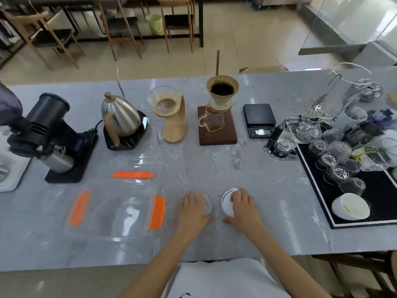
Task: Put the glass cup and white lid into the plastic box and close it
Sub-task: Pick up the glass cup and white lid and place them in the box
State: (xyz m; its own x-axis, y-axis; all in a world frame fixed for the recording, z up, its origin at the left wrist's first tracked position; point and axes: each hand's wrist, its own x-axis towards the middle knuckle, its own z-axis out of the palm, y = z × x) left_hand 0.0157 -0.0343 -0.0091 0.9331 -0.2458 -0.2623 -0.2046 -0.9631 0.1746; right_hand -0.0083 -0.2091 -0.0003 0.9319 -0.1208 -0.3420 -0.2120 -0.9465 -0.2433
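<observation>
A small glass cup (208,204) stands on the grey marble counter, with my left hand (192,209) wrapped around its left side. Just to its right lies a round white lid (227,203), and my right hand (243,208) rests on it with fingers curled over its right edge. The clear plastic box (120,214) with orange clips sits open to the left of my left hand. Its transparent lid (133,168) with one orange clip lies flipped back behind it.
Along the back of the counter stand a black grinder (49,134), a steel kettle (120,121), a glass dripper on a wooden stand (169,112), a pour-over set (219,112) and a black scale (258,120). A black mat (322,203) with several glasses fills the right.
</observation>
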